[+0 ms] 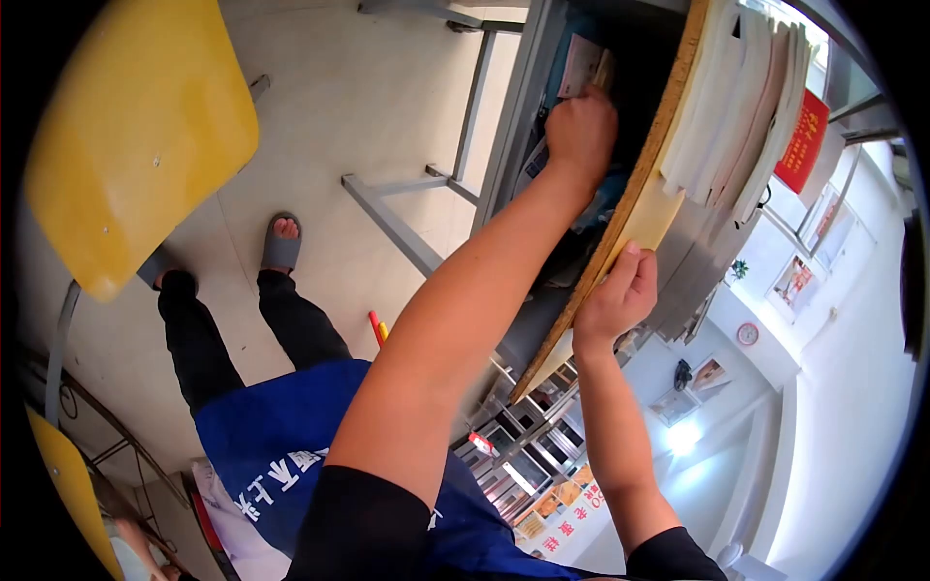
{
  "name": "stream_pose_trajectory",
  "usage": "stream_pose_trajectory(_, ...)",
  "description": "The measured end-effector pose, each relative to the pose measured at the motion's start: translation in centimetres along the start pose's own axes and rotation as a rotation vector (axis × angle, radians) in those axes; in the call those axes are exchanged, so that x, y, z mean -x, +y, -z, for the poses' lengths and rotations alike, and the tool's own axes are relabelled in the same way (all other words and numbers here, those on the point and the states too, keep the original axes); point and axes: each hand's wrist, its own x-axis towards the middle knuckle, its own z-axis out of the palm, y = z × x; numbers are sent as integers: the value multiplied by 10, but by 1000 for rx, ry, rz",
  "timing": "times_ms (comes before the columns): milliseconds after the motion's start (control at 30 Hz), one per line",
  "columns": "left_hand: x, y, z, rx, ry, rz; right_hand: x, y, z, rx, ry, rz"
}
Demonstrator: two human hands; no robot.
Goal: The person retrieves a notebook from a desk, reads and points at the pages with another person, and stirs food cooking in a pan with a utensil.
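Head-worn view, rolled sideways, facing downward

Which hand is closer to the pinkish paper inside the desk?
Left. Your left hand is right by the pinkish paper, inside the desk; your right hand is outside, at the desktop's edge.

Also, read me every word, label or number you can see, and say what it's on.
"不上", then a less certain character: blue apron.
"老蛋糕": wall sign, in red; the marks beside it are unclear.
Too small or blurred to read: red booklet, papers inside the desk, wall clock, wall posters.
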Motion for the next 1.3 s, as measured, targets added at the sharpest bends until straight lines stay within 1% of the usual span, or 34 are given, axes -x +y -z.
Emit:
stream_pose_trajectory(33, -4, 3, 1, -28, -26, -45, 2, -1, 1, -7, -20, 1)
stream_pose_trajectory(100, -14, 8, -2, -72, 2, -68, 3, -2, 1, 9, -12, -10)
stream_pose_trajectory(167, -24, 10, -9, -159, -34, -132, 2, -3, 1, 52, -6, -17)
stream_pose_trajectory(300, -41, 13, -22, -141, -58, -152, 1, -6, 1, 81, 6, 1)
stream_pose_trajectory(367, -41, 17, -23, 106, -81, 51, 0, -4, 1, 102, -1, 24)
stream_pose_trajectory(400, -43, 20, -23, 102, -80, 50, 0, -3, 1, 99, -1, 22)
stream_pose_trajectory(467, -44, 24, -23, 185, -68, 310, 0, -4, 2, 101, -6, 33)
stream_pose_trajectory(500, -45, 23, -22, 184, -66, 310, 0, -5, 2, 99, -7, 34)
stream_pose_trajectory(567, -47, 19, -21, 356, -147, 338, 1, -6, 2, 95, -4, 20)
stream_pose_trajectory(600, -47, 20, -20, 356, -144, 340, 1, -6, 2, 95, -7, 23)
stream_pose_trajectory(667, -48, 27, -17, 278, -211, 282, 0, -7, 2, 83, -14, 27)
stream_pose_trajectory(800, -40, 27, -1, 316, -269, 284, 0, -7, 1, 77, -14, 34)
stream_pose_trajectory(867, -29, 24, 12, 393, -213, 116, 0, -7, 1, 99, -10, 47)
stream_pose_trajectory(900, -22, 23, 18, 390, -219, 117, 1, -6, 1, 100, -10, 41)
stream_pose_trajectory(967, -9, 22, 29, 440, -68, -14, 0, -6, 1, 77, -22, 56)
stream_pose_trajectory(1000, -5, 19, 34, 436, -69, -12, 1, -6, 2, 76, -25, 53)
stream_pose_trajectory(1067, -2, 11, 43, 445, 196, -196, 1, -5, 2, 76, -9, 30)
stream_pose_trajectory(1100, -2, 7, 46, 440, 197, -197, 0, -4, 1, 72, -10, 29)
stream_pose_trajectory(1167, 0, 0, 54, 509, 141, -100, 1, -2, 4, 105, -28, 50)
stream_pose_trajectory(1200, 0, -3, 57, 510, 137, -100, 1, -2, 4, 106, -27, 48)
stream_pose_trajectory(1267, -4, -10, 63, 457, 119, -10, 1, -2, 3, 88, -31, 48)
stream_pose_trajectory(1300, -7, -12, 65, 459, 118, -11, 1, -4, 3, 89, -28, 47)
